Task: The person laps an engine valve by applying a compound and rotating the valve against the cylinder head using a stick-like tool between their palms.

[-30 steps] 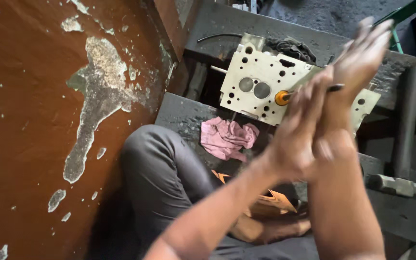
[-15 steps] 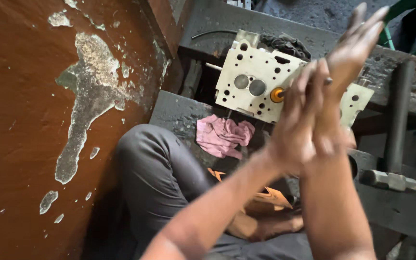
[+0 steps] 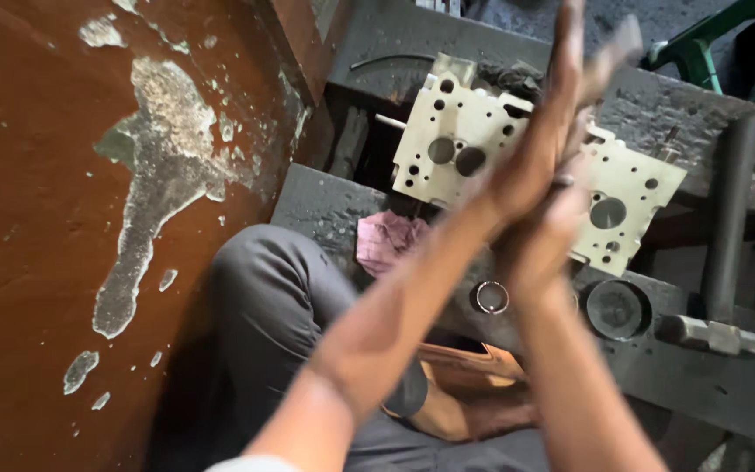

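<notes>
A pale metal cylinder head (image 3: 456,131) with several round holes lies on a dark, grimy bench (image 3: 325,205). Above it my left hand (image 3: 539,149) and my right hand (image 3: 543,253) are pressed flat together, palm to palm, fingers straight. A thin dark rod (image 3: 563,182) shows between the palms, pointing down at the head. My left hand sits further forward than my right. The hands hide the rod's lower end and the middle of the head.
A pink cloth (image 3: 386,240) lies on the bench near my grey-trousered knee (image 3: 264,297). A metal ring (image 3: 492,297) and a dark round cup (image 3: 615,308) sit by the head. A hammer (image 3: 709,335) lies right. A red-brown peeling wall (image 3: 89,175) stands left.
My left hand has slid forward along my right, with the rod still between them. An orange piece seen on the head earlier is now hidden behind my hands.
</notes>
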